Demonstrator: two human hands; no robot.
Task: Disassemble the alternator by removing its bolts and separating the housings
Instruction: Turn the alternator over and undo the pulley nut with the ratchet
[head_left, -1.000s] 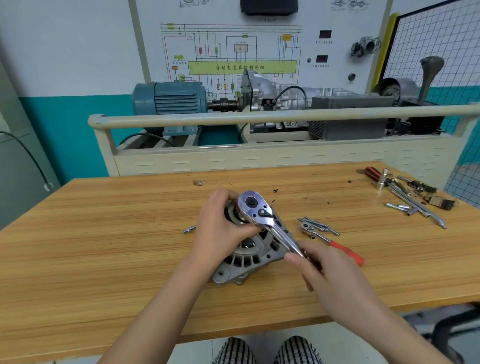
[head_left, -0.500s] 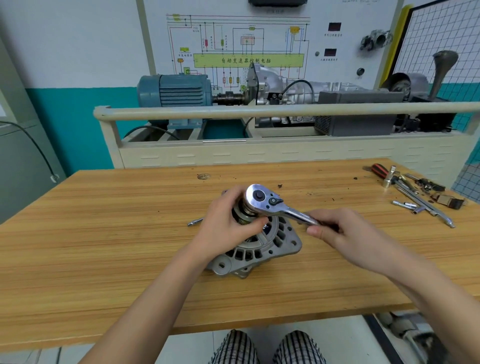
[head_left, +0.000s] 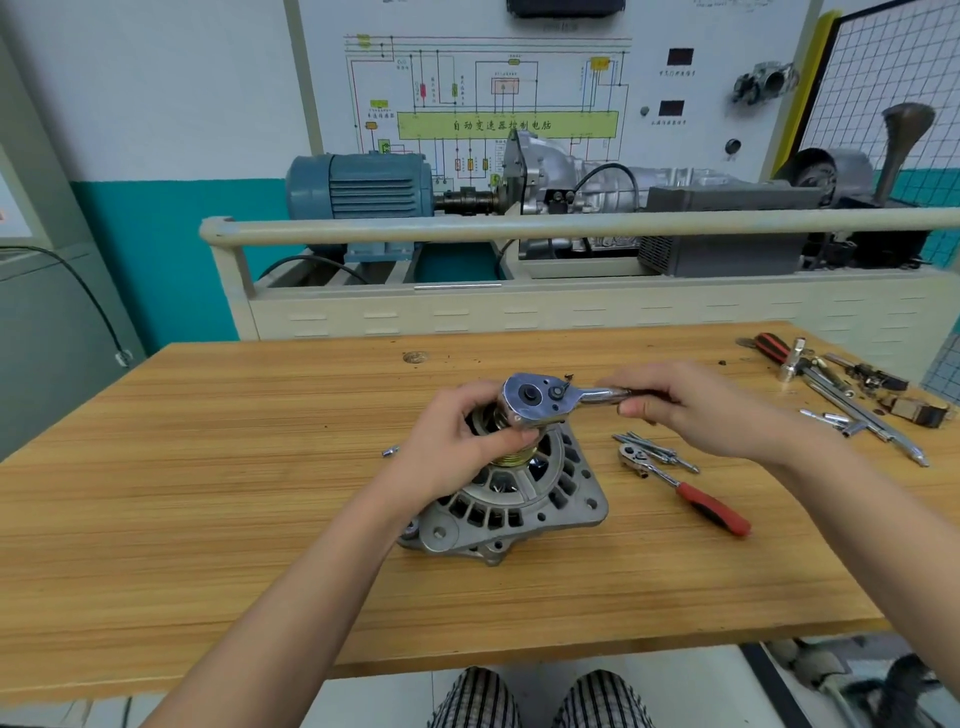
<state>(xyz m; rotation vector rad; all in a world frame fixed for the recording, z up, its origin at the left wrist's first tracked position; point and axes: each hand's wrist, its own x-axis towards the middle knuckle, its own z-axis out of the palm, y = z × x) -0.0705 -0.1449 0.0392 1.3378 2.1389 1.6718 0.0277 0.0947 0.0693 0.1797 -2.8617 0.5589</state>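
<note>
The grey cast-aluminium alternator with slotted vents (head_left: 524, 501) sits on the wooden counter (head_left: 208, 519), its pulley end facing up and its mounting lugs toward the near edge. A brass-coloured grooved pulley (head_left: 511, 457) rises from the centre of its front housing. The chrome ratchet wrench with a rounded head (head_left: 540, 400) is seated on top of the pulley, its handle lying level and pointing to the right

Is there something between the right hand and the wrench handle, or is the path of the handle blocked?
Nothing visible. The right hand already grips the wrench handle, and the left hand holds the pulley below the wrench head, on the alternator.
</note>
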